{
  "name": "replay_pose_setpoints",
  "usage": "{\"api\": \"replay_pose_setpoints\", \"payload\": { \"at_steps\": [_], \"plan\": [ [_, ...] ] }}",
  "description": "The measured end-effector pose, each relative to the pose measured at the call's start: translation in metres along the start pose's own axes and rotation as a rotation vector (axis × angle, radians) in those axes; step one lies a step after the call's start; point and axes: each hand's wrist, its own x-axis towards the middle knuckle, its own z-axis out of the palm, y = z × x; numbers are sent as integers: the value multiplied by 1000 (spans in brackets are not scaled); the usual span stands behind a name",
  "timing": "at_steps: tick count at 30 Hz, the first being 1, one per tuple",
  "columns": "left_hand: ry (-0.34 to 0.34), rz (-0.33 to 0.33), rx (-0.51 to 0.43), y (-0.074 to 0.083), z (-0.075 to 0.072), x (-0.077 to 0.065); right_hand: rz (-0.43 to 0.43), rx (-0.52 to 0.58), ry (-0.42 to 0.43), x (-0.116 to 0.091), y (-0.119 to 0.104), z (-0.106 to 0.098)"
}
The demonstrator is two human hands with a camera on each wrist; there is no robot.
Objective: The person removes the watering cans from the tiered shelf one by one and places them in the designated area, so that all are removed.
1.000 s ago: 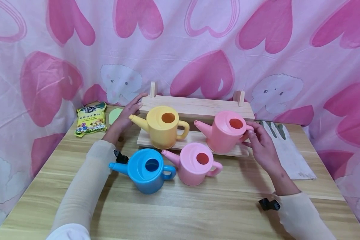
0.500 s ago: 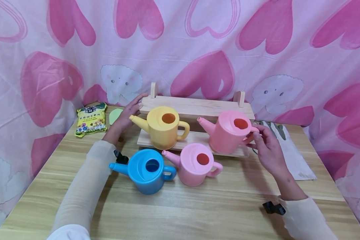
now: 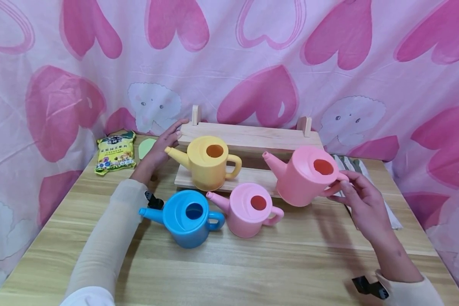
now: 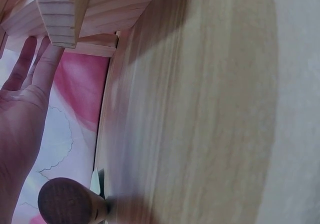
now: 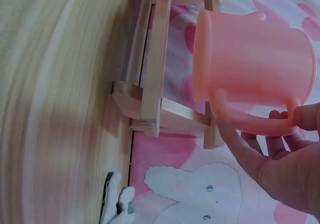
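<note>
The step in hand seems to be moving the coral watering can (image 3: 300, 180) by its handle (image 5: 255, 125) — the right hand (image 3: 363, 202) pinches it, near the right of the wooden rack (image 3: 248, 132). The left hand (image 3: 162, 144), fingers straight, touches the rack's left end. The next move probably calls for a level, steady carry — clear of the pink can (image 3: 248, 219) on the near left. The yellow can (image 3: 206, 170) stands on the lower board, the blue can (image 3: 187, 233) nearer, a glove (image 5: 114, 196) to the right.

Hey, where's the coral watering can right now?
In the head view, the coral watering can is right of centre, in front of the wooden rack's right end; the right hand holds it by its handle.
</note>
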Motion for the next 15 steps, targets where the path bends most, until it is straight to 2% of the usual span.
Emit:
{"api": "replay_pose_setpoints", "payload": {
  "at_steps": [9, 15],
  "plan": [
    [0, 5, -3, -2, 0, 1, -44, 172, -25, -23, -3, -11],
    [-7, 13, -15, -1, -1, 1, -7, 164, 11, -39, -3, -17]
  ]
}}
